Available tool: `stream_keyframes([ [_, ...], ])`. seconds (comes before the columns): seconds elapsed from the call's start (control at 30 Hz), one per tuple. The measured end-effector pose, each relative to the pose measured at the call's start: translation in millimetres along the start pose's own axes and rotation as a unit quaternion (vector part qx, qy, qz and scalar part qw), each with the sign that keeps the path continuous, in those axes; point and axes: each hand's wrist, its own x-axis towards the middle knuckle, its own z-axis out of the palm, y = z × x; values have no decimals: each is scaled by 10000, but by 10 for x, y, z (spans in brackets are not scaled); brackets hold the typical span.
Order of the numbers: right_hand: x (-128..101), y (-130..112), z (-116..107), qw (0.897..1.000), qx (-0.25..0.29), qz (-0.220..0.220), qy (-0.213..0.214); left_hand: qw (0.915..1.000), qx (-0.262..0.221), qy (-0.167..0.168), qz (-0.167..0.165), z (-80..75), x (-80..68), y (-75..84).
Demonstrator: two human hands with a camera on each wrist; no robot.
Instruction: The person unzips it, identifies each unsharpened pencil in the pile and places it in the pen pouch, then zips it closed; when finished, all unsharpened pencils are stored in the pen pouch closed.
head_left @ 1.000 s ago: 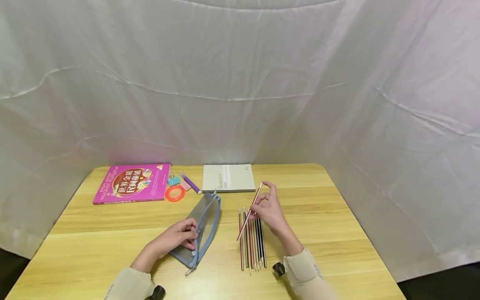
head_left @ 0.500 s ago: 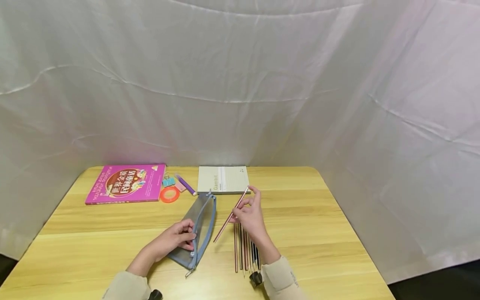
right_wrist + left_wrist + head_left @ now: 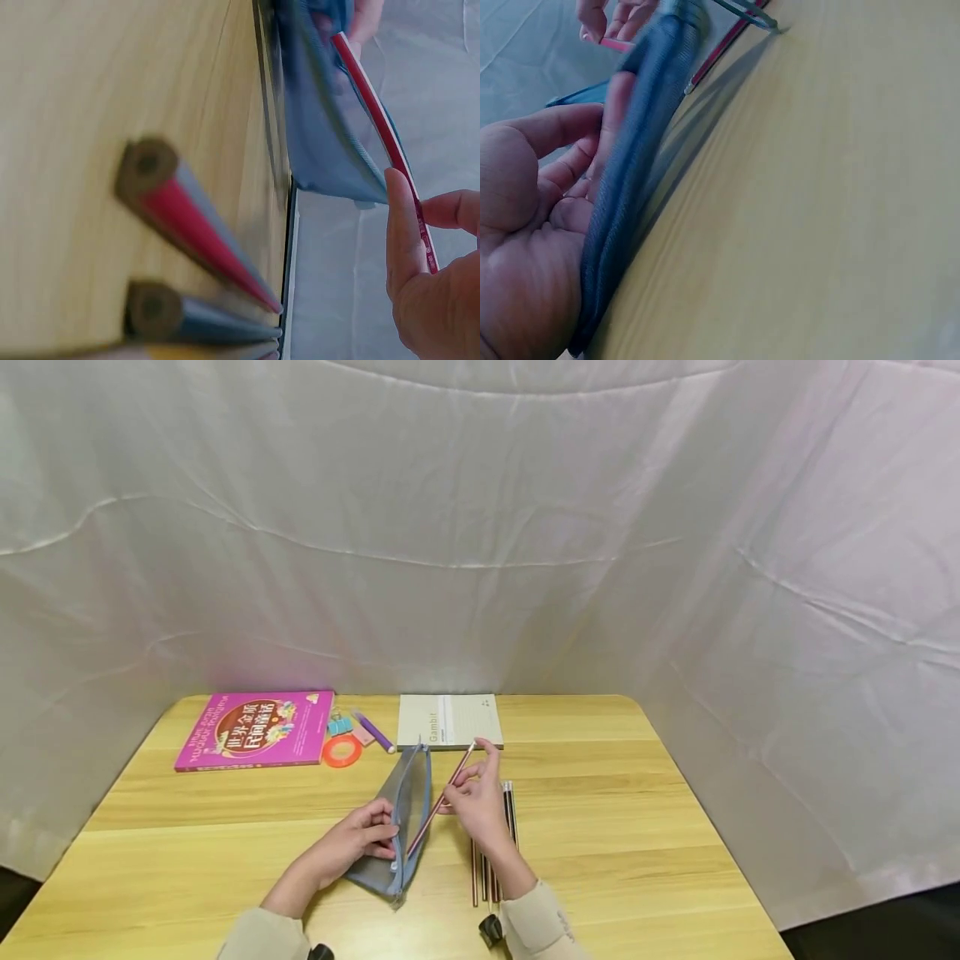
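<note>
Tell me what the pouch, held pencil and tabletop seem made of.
Pouch: likely fabric, matte; sheer panels, woven-looking blue edging.
Held pencil: probably painted wood, smooth; loose pencils show brown, dark-cored ends.
Tabletop: wood or wood-look laminate, softly shiny; grain shows but can't settle which.

The row of slim red and black pencils (image 3: 475, 878) is partly covered by the right hand (image 3: 480, 810) in the head view. In the right wrist view, the nearest ends are blurred, and the print on the white-striped red pencil (image 3: 377, 113) cannot be read.
</note>
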Motion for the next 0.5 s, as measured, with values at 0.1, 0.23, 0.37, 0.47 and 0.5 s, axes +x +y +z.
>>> stream_keyframes([
  [0.1, -7, 15, 42, 9999, -121, -6, -46, 9999, -131, 42, 30, -3, -6, -7],
  [0.23, -29, 15, 79, 9997, -233, -3, -35, 9997, -205, 113, -8, 3, -12, 0],
  [0.37, -39, 31, 112, 9995, -321, 36, -53, 9994, -297, 176, -21, 5, 1, -1],
  [0.47, -40, 51, 139, 9991, -404, 26, -150, 9992, -366, 168, 17, -5, 11, -12],
  [0.5, -42, 58, 148, 9988, -441, 18, -187, 9992, -380, 151, 30, -9, 13, -16],
])
